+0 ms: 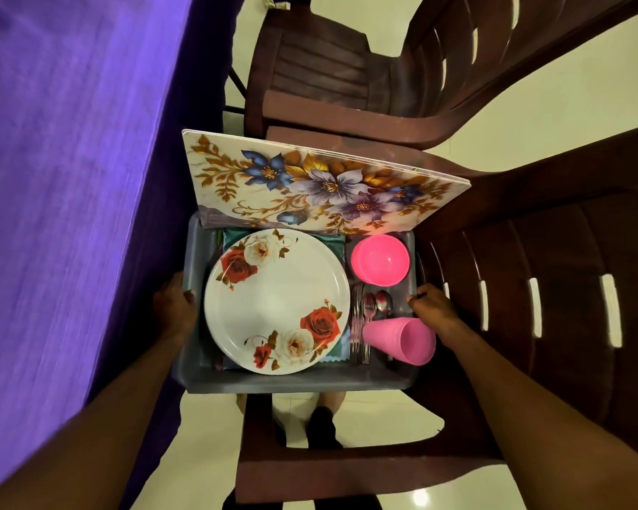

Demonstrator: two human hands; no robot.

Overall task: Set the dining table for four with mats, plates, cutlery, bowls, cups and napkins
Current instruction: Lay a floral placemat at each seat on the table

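Both hands grip the grey tub (196, 366): the left hand (174, 305) curls over its left wall, the right hand (430, 305) over its right wall. Inside lie a flowered plate (277, 301), pink bowls (380, 258), cutlery (365, 318), pink cups (402, 340) and, propped at the far end, floral mats (310, 185).

Both forearms are bare from the lower frame edge to the wrist; no sleeve, watch, bracelet or glove is visible on either one. The left hand (175, 305) and the right hand (433, 311) carry no rings that can be made out, and motion blur softens the detail of the fingers. Below, between the forearms, a dark shoe (321, 427) shows under a short length of bare leg; its material and fastening cannot be told.
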